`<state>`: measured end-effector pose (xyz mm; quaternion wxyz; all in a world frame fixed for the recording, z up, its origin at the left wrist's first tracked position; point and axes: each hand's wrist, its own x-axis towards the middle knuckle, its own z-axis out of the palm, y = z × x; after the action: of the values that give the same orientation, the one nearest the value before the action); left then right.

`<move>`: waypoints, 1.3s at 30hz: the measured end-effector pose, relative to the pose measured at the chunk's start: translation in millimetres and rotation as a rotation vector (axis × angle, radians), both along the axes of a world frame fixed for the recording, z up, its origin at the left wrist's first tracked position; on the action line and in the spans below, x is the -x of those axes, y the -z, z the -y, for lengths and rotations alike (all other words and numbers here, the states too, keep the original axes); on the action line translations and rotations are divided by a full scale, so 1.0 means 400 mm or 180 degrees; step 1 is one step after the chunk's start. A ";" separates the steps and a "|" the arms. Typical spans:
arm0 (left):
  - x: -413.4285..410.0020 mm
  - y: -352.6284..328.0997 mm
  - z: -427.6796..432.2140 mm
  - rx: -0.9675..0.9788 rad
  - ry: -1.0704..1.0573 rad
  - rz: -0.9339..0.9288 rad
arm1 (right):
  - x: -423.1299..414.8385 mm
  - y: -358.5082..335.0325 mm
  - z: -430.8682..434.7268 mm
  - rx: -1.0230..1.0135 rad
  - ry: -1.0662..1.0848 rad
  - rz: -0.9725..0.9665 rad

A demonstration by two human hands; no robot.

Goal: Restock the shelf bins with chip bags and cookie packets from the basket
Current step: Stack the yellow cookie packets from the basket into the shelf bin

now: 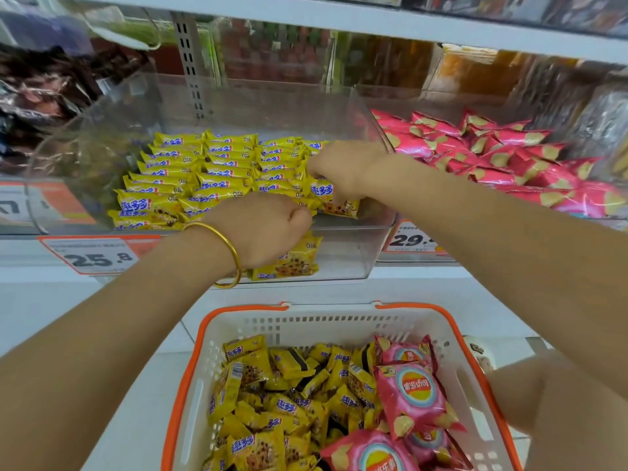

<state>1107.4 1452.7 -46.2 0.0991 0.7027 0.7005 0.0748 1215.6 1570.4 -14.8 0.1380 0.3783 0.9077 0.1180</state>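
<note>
A clear shelf bin (343, 263) holds rows of yellow cookie packets (190, 171). My right hand (343, 171) reaches into the bin and pinches a yellow cookie packet (334, 200) at its right front. My left hand (258, 229), with a gold bangle on the wrist, grips another yellow cookie packet (292, 263) at the bin's front edge. Below stands a white basket with an orange rim (204, 334), holding many yellow cookie packets (272, 402) and pink chip bags (414, 392). The bin to the right holds pink chip bags (503, 158).
Price tags (98, 256) hang on the shelf edge under the bins. A bin of dark packets (40, 96) stands at the left. An upper shelf (339, 25) runs across above the bins. My knee (543, 396) is beside the basket's right wall.
</note>
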 end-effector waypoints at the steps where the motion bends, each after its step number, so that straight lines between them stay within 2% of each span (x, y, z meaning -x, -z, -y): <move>1: 0.000 0.001 -0.001 -0.0026 0.0005 0.0044 | -0.001 0.005 0.000 -0.0082 -0.0052 0.0029; 5: 0.003 0.009 -0.003 -0.0138 -0.0004 0.0189 | 0.008 0.029 0.013 -0.0307 -0.0087 0.0200; 9: 0.003 0.015 0.000 -0.0415 0.0079 0.0058 | 0.011 0.047 0.022 -0.0148 -0.0175 0.0291; 14: 0.003 0.013 0.045 -0.1624 0.0304 0.0231 | -0.022 -0.013 0.052 0.0061 0.0072 -0.0690; 17: -0.017 0.015 0.116 -0.2201 0.0620 0.0223 | -0.091 -0.060 0.149 -0.0073 -0.0308 -0.1661; 19: -0.038 0.044 0.168 -0.1908 0.0711 0.0443 | -0.161 -0.066 0.247 0.0214 -0.0567 -0.2585; 21: -0.058 0.091 0.203 -0.1060 0.0612 0.0422 | -0.213 0.003 0.317 0.0830 -0.0681 -0.3007; 23: -0.061 0.148 0.216 -0.0140 0.0571 -0.0155 | -0.223 0.143 0.336 0.1649 -0.0296 -0.2498; 25: -0.061 0.183 0.223 0.0409 0.0628 -0.0496 | -0.213 0.324 0.304 0.2096 0.0264 -0.1441; 27: -0.065 0.200 0.226 0.0614 0.0617 -0.0514 | -0.211 0.492 0.268 0.1920 0.0547 -0.0632; 31: -0.068 0.220 0.223 0.0848 0.0603 -0.0587 | -0.233 0.689 0.273 0.1478 0.0868 0.0190; 34: -0.070 0.228 0.209 0.0859 0.0635 -0.0532 | -0.267 0.762 0.285 0.1253 0.1177 0.0434; 39: -0.079 0.230 0.177 0.0880 0.0655 -0.0421 | -0.333 0.792 0.268 0.1617 0.1541 0.0004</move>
<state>1138.9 1382.1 -138.1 0.1556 0.7537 0.6336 -0.0791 1348.9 1463.2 -331.8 0.2523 0.5361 0.7919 -0.1476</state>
